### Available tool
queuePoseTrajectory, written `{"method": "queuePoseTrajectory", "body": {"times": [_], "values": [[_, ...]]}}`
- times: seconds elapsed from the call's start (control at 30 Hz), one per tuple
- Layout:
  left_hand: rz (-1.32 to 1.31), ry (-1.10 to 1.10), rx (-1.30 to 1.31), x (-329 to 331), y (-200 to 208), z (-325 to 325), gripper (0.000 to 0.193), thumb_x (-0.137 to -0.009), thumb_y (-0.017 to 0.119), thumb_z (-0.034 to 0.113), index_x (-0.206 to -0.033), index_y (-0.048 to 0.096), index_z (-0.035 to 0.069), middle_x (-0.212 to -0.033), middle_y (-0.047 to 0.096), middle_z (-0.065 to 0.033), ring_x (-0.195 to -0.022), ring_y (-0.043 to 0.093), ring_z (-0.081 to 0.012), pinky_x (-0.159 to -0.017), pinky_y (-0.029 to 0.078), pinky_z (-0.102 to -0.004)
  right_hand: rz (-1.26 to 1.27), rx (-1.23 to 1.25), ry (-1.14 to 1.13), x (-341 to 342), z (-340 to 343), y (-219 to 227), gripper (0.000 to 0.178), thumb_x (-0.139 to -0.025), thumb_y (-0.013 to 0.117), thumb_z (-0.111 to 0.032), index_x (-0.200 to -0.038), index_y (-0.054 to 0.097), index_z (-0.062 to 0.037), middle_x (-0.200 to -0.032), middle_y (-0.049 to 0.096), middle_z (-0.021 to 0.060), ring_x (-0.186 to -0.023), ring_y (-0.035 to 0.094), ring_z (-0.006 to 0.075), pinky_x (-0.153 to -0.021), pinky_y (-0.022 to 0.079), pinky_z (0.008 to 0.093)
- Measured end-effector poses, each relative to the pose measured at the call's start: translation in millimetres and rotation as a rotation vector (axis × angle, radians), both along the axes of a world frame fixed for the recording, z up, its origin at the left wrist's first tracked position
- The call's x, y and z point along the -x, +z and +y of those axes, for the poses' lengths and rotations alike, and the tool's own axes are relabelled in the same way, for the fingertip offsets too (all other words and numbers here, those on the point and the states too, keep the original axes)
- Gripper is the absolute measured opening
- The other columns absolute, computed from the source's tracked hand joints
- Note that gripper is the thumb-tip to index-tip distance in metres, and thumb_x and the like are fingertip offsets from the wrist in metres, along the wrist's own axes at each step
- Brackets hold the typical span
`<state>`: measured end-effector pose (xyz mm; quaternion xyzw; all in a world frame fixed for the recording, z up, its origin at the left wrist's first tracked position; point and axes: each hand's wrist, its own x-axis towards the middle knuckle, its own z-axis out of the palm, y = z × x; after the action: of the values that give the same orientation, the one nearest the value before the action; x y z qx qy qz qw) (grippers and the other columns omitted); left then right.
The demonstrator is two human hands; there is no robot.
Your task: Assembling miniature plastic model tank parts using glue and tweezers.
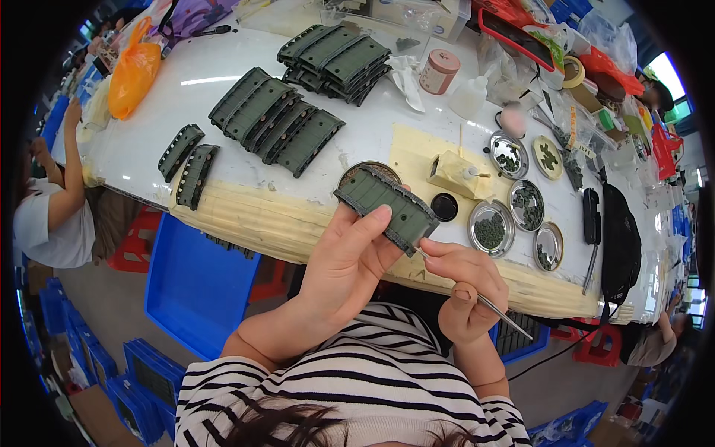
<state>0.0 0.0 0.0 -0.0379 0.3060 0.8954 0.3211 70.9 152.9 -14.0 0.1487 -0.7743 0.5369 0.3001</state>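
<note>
Though aslant, panel (pixel 396 205) across left grip (pixel 347 255).

A dark green panel (pixel 403 208), gently curved and dotted with small dark spots, is tilted in the left hand (pixel 344 257), a rough darker strip along its far long edge. A slim silver tool (pixel 506 318) slants through the right hand (pixel 468 279), one end at the panel's near right corner

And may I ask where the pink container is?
In the head view, the pink container stands upper right of centre, left of the white bottle.
</note>
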Motion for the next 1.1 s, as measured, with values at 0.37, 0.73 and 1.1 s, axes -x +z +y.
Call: {"method": "queuePoseTrajectory", "body": {"times": [0.37,0.73,1.1], "values": [[0.001,-0.015,-0.064,-0.3,-5.9,1.3,0.044,-0.098,0.044,0.012,-0.141,0.032,0.009,-0.137,0.046,-0.0122,-0.119,0.053,-0.0175,-0.096,0.051,-0.0293,0.059,-0.070,-0.037,-3.1,-2.6,-0.1,0.021,-0.090,0.056,-0.012,-0.098,0.066,0.0057,-0.098,0.066,0.0217,-0.088,0.067,0.0291,-0.077,0.055,0.0321],[-0.014,-0.038,-0.095,-0.8,-6.4,1.1,0.046,-0.098,0.044,0.012,-0.142,0.030,0.009,-0.138,0.045,-0.0120,-0.120,0.052,-0.0189,-0.100,0.048,-0.0329,0.128,-0.144,-0.018,-3.4,-0.4,-1.2,0.022,-0.089,0.059,-0.012,-0.099,0.065,0.0065,-0.097,0.066,0.0214,-0.088,0.067,0.0306,-0.076,0.056,0.0354],[0.004,-0.051,-0.083,-1.1,-4.5,1.5,0.048,-0.098,0.046,0.013,-0.143,0.029,0.008,-0.138,0.045,-0.0124,-0.119,0.053,-0.0186,-0.099,0.048,-0.0327,0.154,-0.133,-0.015,-5.1,0.0,-1.6,0.023,-0.088,0.060,-0.013,-0.100,0.065,0.0067,-0.097,0.066,0.0212,-0.088,0.067,0.0309,-0.076,0.057,0.0350]]}}
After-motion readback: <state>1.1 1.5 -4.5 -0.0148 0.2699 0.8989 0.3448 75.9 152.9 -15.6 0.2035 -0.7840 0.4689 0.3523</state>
